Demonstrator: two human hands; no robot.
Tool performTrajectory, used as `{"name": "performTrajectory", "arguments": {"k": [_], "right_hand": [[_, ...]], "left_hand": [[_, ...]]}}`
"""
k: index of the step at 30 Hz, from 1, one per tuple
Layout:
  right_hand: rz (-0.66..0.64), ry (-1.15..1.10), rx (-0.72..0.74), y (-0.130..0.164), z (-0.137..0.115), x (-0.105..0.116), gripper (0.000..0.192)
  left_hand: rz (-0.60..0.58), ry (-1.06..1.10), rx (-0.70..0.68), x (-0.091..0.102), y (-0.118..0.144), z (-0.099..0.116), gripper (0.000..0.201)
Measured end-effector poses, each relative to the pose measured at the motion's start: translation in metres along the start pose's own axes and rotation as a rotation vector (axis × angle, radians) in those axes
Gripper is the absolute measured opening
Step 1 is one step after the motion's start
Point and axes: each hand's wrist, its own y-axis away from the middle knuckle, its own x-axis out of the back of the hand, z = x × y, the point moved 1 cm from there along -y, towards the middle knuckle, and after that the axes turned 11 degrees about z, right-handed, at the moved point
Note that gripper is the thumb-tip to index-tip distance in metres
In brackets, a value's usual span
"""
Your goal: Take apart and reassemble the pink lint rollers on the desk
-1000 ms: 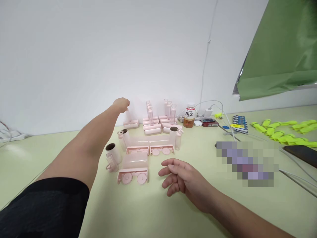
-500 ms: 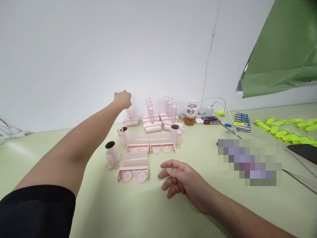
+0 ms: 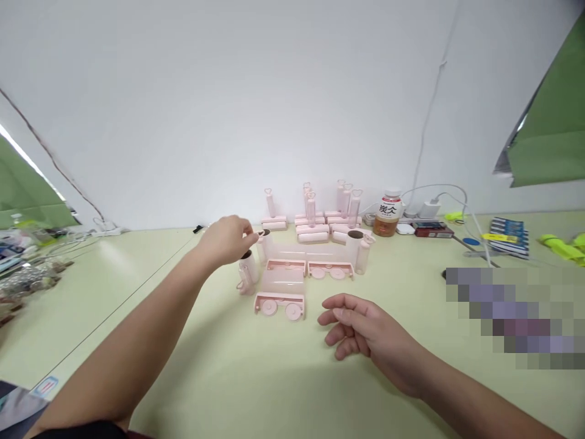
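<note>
My left hand (image 3: pixel 227 239) hovers above a white roll (image 3: pixel 249 266) with a pink handle beside it, fingers loosely curled, nothing held. A second roll (image 3: pixel 264 245) stands just right of the fingertips. My right hand (image 3: pixel 365 326) rests low over the table, fingers apart and empty, right of a pink translucent cover (image 3: pixel 281 294) with two round discs. Further back lie two more pink covers (image 3: pixel 311 265) and another roll (image 3: pixel 353 246). A row of assembled pink lint rollers (image 3: pixel 311 222) stands by the wall, one (image 3: pixel 271 214) at its left end.
A brown drink bottle (image 3: pixel 386 216), a power strip with chargers (image 3: pixel 427 212) and cables lie at the back right. A blue booklet (image 3: pixel 508 231) and yellow-green pieces (image 3: pixel 567 247) are at the right. Clutter (image 3: pixel 27 268) sits at the far left. The table (image 3: pixel 256 378) is pale green.
My left hand let go of the lint roller by the wall and drew back to the near rolls. The view swung to the left. The right hand stayed put.
</note>
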Motion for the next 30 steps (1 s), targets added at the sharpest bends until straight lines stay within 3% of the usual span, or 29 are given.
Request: {"name": "performTrajectory", "arguments": {"k": [3, 5, 12, 20, 25, 30], "right_hand": [[0.015, 0.001, 0.003, -0.002, 0.0, 0.001, 0.02], [0.03, 0.0, 0.005, -0.003, 0.0, 0.002, 0.02], [0.047, -0.001, 0.024, -0.004, -0.001, 0.006, 0.021], [0.037, 0.009, 0.029, -0.005, -0.002, 0.005, 0.02], [0.047, 0.022, 0.022, -0.005, -0.002, 0.006, 0.023], [0.044, 0.026, 0.016, -0.004, -0.002, 0.006, 0.023]], "left_hand": [[-0.168, -0.07, 0.15, -0.023, 0.001, -0.017, 0.037], [-0.239, -0.07, 0.181, -0.036, -0.003, -0.022, 0.039], [-0.277, -0.056, 0.172, -0.051, -0.011, -0.021, 0.032], [-0.268, -0.059, 0.149, -0.044, -0.011, -0.021, 0.037], [-0.152, 0.049, 0.069, -0.024, 0.007, -0.017, 0.032], [-0.189, 0.066, 0.027, -0.017, 0.028, -0.019, 0.028]]}}
